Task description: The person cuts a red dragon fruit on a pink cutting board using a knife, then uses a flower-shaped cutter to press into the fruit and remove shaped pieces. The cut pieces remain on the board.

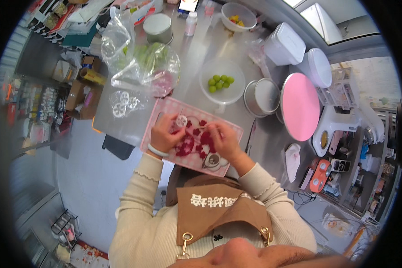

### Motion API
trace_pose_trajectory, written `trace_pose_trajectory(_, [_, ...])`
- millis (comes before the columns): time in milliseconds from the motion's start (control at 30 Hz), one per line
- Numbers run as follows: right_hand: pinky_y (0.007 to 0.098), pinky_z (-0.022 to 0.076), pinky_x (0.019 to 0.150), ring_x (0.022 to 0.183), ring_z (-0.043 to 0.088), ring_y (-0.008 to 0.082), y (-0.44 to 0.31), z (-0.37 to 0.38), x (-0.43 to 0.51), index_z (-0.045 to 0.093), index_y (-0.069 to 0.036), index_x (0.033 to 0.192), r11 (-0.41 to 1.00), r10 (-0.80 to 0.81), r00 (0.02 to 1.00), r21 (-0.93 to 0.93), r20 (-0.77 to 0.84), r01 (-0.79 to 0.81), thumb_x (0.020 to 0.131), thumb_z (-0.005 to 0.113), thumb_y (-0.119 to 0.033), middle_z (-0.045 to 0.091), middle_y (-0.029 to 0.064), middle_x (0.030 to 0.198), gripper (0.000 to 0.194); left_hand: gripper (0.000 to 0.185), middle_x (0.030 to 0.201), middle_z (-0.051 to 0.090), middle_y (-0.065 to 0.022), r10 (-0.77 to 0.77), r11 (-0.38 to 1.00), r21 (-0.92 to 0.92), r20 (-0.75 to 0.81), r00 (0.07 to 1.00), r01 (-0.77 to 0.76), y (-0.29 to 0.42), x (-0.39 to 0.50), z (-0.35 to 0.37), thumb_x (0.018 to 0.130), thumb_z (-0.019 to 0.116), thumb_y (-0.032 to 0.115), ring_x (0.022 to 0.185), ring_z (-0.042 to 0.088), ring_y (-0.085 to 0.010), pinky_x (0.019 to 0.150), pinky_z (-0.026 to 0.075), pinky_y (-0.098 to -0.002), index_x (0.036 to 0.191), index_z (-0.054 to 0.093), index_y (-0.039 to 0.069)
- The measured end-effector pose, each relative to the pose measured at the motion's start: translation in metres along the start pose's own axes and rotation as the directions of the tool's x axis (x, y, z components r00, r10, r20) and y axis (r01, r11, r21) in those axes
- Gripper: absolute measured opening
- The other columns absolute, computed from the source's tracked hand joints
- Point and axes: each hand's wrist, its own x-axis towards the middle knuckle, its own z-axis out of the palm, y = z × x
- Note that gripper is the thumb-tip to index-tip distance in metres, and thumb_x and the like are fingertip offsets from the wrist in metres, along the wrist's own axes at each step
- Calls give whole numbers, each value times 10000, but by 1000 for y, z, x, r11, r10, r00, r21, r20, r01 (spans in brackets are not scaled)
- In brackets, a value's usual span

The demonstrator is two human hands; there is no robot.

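Observation:
My left hand (165, 132) holds a small round white plastic cutter (182, 121) over the left part of a pink-patterned cutting board (187, 106). My right hand (222, 139) is at the board's right part, its fingers pinched on a thin, pale stick-like tool (201, 127). Dark red slices (184, 151) with shapes cut out lie on the board between and below the hands. Several small dark red flower-shaped pieces (197, 132) lie around them. A white, bear-shaped item (214, 161) rests at the board's near right corner.
Green grapes (220, 83) sit in a clear bowl (204, 68) beyond the board. Plastic bags (137, 63) with produce and white cutters (124, 104) lie at the left. Round metal tins (266, 97), a pink round board (300, 107) and a stand mixer (335, 127) stand at the right.

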Motion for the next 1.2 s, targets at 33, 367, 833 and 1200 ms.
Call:
trace_pose_trajectory(33, [374, 590, 816, 922, 768, 289, 4, -8, -2, 728, -27, 1129, 998, 17, 1000, 67, -18, -16, 1103, 641, -171, 784, 139, 1013, 170, 477, 1117, 750, -154, -20, 1000, -9, -21, 1000, 20, -3, 1, -4, 799, 876, 164, 945, 746, -363, 823, 618, -406, 1234, 723, 43])
trace_pose_trajectory(367, [278, 572, 762, 814, 706, 137, 51, -40, -67, 739, -19, 1184, 974, 210, 973, 112, -97, -199, 1097, 660, -130, 779, 66, 962, 161, 384, 1114, 752, -112, 73, 952, 290, 93, 993, -97, -19, 12, -17, 845, 868, 188, 975, 727, -314, 849, 596, -407, 1198, 756, 86])
trace_pose_trajectory(833, [286, 572, 746, 804, 720, 157, 64, -45, -100, 775, -39, 1129, 988, 151, 968, 16, -201, -151, 996, 747, -22, 785, 96, 991, 137, 431, 1121, 713, -102, 2, 974, 207, 413, 911, -96, 9, -9, -32, 795, 908, 212, 1072, 681, -338, 935, 563, -445, 1176, 757, 80])
trace_pose_trajectory(1200, [335, 589, 729, 828, 740, 260, 28, -8, -62, 778, -69, 1145, 1000, 0, 998, 12, -66, 1, 980, 769, -60, 779, 116, 964, 166, 513, 1157, 676, -114, -202, 911, 412, 397, 895, 23, 9, -29, -13, 775, 935, 269, 1078, 663, -357, 938, 531, -472, 1193, 699, 88])
